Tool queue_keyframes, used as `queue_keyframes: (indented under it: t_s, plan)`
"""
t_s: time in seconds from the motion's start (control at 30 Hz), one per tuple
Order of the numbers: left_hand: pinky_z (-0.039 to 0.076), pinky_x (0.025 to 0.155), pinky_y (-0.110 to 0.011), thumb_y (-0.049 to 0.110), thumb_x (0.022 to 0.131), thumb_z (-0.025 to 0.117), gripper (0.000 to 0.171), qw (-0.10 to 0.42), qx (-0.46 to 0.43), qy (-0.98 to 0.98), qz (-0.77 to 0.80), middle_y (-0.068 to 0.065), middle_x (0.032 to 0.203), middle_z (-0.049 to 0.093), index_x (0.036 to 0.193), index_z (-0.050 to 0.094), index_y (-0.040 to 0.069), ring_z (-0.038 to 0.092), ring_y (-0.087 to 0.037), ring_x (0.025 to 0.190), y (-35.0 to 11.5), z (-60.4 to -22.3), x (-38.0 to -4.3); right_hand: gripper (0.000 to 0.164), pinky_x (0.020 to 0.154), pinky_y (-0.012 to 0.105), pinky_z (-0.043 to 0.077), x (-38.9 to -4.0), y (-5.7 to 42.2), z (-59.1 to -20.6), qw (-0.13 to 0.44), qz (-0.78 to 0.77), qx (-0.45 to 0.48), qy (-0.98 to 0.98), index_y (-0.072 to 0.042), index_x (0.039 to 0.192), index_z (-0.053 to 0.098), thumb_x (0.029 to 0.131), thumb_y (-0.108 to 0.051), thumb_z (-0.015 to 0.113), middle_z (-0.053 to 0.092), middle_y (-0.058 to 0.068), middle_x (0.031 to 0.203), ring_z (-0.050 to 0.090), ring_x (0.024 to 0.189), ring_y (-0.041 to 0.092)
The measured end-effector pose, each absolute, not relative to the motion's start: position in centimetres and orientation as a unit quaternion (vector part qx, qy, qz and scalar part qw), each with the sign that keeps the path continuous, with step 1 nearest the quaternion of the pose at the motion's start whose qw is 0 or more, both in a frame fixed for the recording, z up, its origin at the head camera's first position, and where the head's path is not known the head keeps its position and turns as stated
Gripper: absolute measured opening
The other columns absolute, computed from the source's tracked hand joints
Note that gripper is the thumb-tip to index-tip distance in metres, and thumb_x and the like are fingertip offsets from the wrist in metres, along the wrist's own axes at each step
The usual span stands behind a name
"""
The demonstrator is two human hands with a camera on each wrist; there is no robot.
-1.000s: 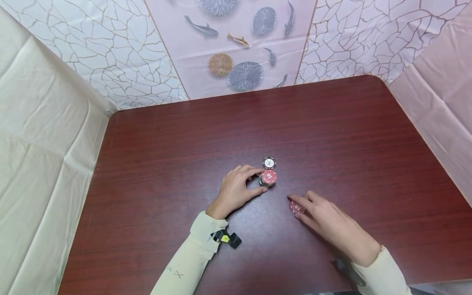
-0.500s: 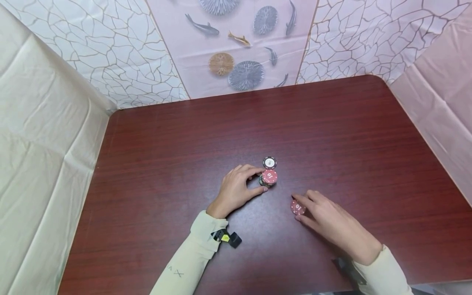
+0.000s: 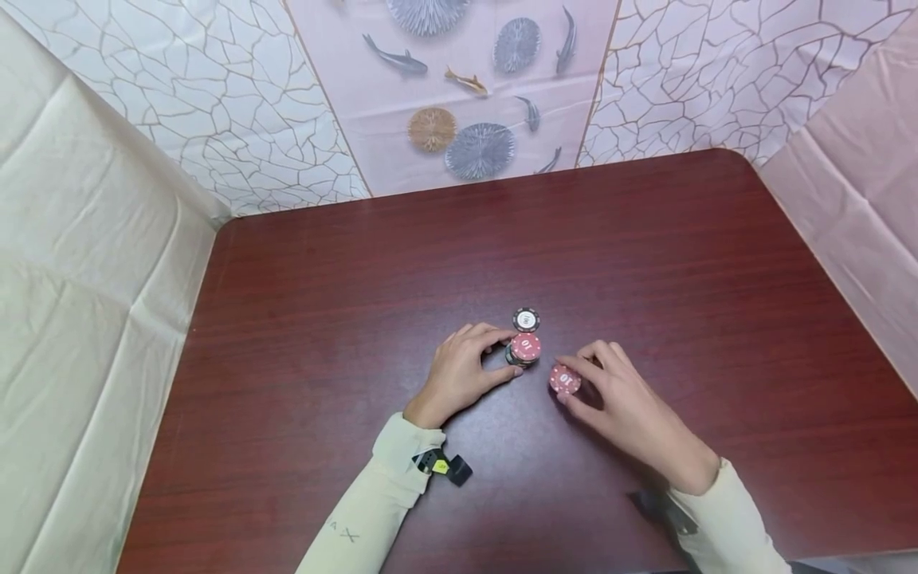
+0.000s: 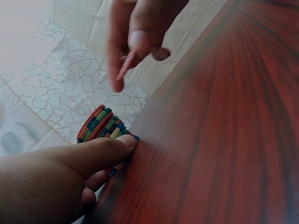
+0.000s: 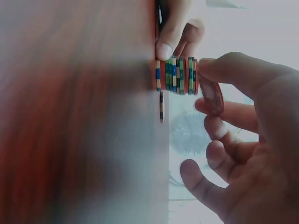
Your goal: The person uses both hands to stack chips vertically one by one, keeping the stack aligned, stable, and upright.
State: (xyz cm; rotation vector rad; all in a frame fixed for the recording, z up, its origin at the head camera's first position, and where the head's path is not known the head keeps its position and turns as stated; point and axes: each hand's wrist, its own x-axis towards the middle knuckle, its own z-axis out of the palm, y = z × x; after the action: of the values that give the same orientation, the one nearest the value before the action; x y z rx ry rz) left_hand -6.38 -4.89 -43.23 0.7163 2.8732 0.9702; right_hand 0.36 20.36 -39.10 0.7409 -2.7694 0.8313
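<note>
A stack of poker chips [image 4: 100, 125] in several colours stands on the table, topped by a red chip [image 3: 527, 346] marked 10. My left hand [image 3: 459, 371] grips the stack low down, thumb on the near side and fingers on the far side. Between thumb and fingers my right hand [image 3: 624, 402] pinches another red poker chip [image 3: 565, 379], also marked 10, just right of the stack. The left wrist view shows that chip tilted and raised above the stack's top. In the right wrist view the remaining fingers of my right hand spread loosely beneath.
Behind the stack a black-and-white poker chip [image 3: 527, 320] lies flat by itself. The dark red wooden table [image 3: 323, 287] reaches back to a patterned cloth wall [image 3: 251, 104], with pale cloth at both sides. A black strap with a tag [image 3: 441, 464] hangs at my left wrist.
My right hand first shifts slightly right, then moves up and left with the red chip, bringing it closer to the stack. My left hand stays around the stack.
</note>
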Motion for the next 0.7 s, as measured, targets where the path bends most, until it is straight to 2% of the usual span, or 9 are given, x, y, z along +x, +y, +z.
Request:
queue_keyframes:
  t_s: [0.23,0.5,0.7]
  plan:
    - [0.052,0.09,-0.039,0.046,0.086,0.086,0.054,0.014,0.234,0.92,0.315,0.009,0.124,0.072,0.136,0.072,0.028,0.063,-0.012,0.107,-4.9,-43.3,-6.4,0.042,0.088,0.041,0.046,-0.8,19.5,-39.0,0.068,0.304,0.232,-0.922,-0.006,0.129,0.072,0.089,-0.013,0.084,0.062,0.002,0.114,0.052,0.105,0.021]
    - [0.051,0.088,-0.038,0.047,0.086,0.086,0.054,0.015,0.232,0.923,0.307,0.009,0.123,0.072,0.136,0.073,0.029,0.062,-0.011,0.104,-5.0,-43.3,-6.4,0.04,0.09,0.043,0.049,-2.5,18.5,-38.7,0.062,0.294,0.239,-0.924,-0.007,0.129,0.071,0.091,-0.016,0.082,0.064,0.001,0.114,0.054,0.105,0.021]
    - [0.051,0.091,-0.039,0.047,0.087,0.085,0.054,0.022,0.228,0.924,0.307,0.009,0.125,0.072,0.136,0.072,0.029,0.063,-0.011,0.109,-4.9,-43.2,-6.5,0.042,0.091,0.045,0.051,-3.4,17.7,-38.5,0.052,0.289,0.254,-0.922,-0.007,0.133,0.07,0.094,-0.019,0.08,0.062,0.004,0.119,0.054,0.109,0.023]
